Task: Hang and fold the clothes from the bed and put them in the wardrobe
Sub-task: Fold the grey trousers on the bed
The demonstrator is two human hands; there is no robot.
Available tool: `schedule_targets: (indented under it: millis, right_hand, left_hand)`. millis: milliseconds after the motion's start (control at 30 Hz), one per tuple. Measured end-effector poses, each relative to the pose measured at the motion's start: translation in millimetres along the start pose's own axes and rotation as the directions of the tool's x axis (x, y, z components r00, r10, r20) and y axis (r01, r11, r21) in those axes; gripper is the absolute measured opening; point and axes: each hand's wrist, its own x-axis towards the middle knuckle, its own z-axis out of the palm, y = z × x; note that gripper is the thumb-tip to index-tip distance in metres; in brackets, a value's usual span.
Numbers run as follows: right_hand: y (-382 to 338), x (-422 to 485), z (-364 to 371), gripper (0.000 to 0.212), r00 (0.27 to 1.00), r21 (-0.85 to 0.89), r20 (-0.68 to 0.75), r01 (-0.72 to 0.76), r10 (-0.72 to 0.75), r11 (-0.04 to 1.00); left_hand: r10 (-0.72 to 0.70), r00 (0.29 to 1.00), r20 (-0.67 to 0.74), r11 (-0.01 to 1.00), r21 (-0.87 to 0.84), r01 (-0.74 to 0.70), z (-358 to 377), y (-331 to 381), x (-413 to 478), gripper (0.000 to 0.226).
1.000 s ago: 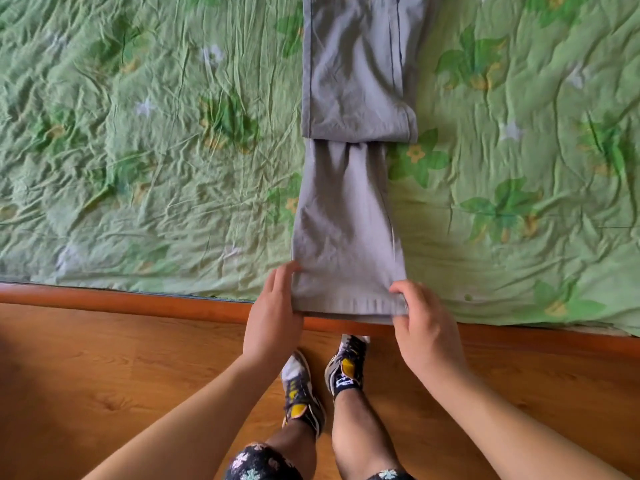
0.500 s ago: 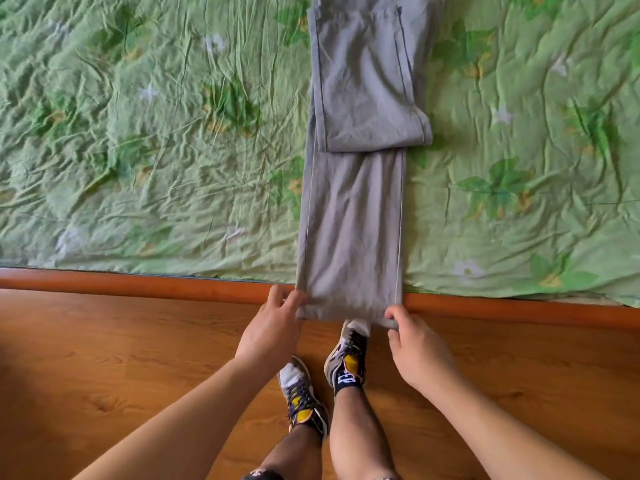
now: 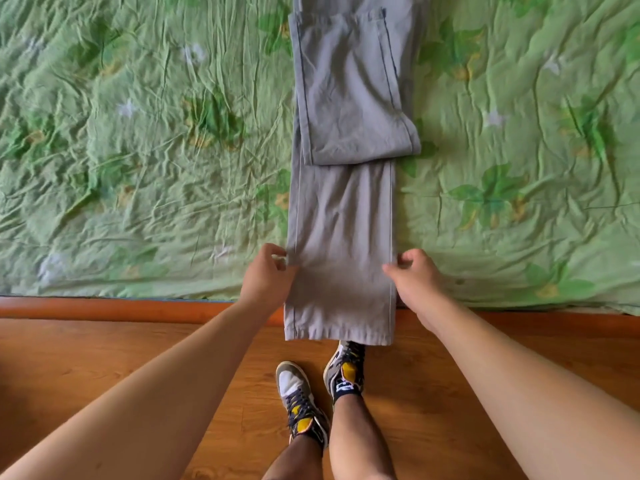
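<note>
Grey trousers (image 3: 343,216) lie lengthwise on the green flowered bed sheet (image 3: 138,150), their far part folded back on itself. The leg ends hang over the bed's wooden edge toward the floor. My left hand (image 3: 268,280) pinches the trousers' left edge, a little up from the hem. My right hand (image 3: 414,280) pinches the right edge at the same height. Both hands sit just inside the bed's near edge.
The bed's orange wooden rail (image 3: 121,310) runs across the view, with wooden floor (image 3: 86,368) below it. My feet in patterned sneakers (image 3: 301,400) stand right under the hanging hem. The top of the trousers runs out of view.
The trousers slid toward me, so the hem now hangs past the rail. Both hands left the hem corners and moved up the legs to grip the side edges.
</note>
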Motion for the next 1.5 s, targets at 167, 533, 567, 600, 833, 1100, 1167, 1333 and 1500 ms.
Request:
schedule_targets:
  millis: [167,533,567,600,833,1100,1167,1333,1500]
  right_hand:
    - [-15,18,-25,0.016,0.995,-0.45,0.046,0.1,-0.089,0.888]
    - [-183,136,-73,0.069,0.972,0.156,-0.027,0.236,-0.234,0.959]
    - [-186,140,-74,0.066,0.976,0.181,-0.039,0.219,-0.216,0.959]
    - [-187,141,-74,0.06,0.98,0.215,-0.038,0.197,-0.193,0.957]
    - [-146,93,-70,0.024,0.953,0.162,0.231,0.162,-0.197,0.973]
    - [-88,25,-51,0.05,0.962,0.2,0.229,0.102,-0.148,0.975]
    - [-81,12,-45,0.051,0.965,0.238,0.218,0.096,-0.149,0.967]
    - [-55,-12,-37,0.05,0.961,0.421,0.274,-0.089,-0.033,0.903]
    - [-22,-29,-27,0.044,0.95,0.429,0.312,-0.14,0.0,0.892]
  left_hand:
    - [0.083,0.994,0.077,0.899,0.425,-0.109,-11,18,20,0.032]
    - [0.024,0.999,0.033,0.832,-0.555,-0.002,-25,177,127,0.052]
    - [-0.015,0.999,0.044,0.806,-0.591,0.038,-27,182,131,0.049]
    - [-0.053,0.997,0.056,0.774,-0.629,0.077,-30,184,132,0.047]
    - [0.259,0.931,0.256,0.963,-0.146,-0.227,-55,140,101,0.016]
    - [0.301,0.836,0.46,0.953,-0.172,-0.249,-63,89,57,0.038]
    - [0.212,0.818,0.534,0.958,-0.278,-0.067,-62,86,49,0.048]
    - [0.187,0.831,0.524,0.981,-0.053,-0.187,-51,70,35,0.031]
    - [0.217,0.906,0.364,0.975,-0.043,-0.216,-29,32,19,0.027]
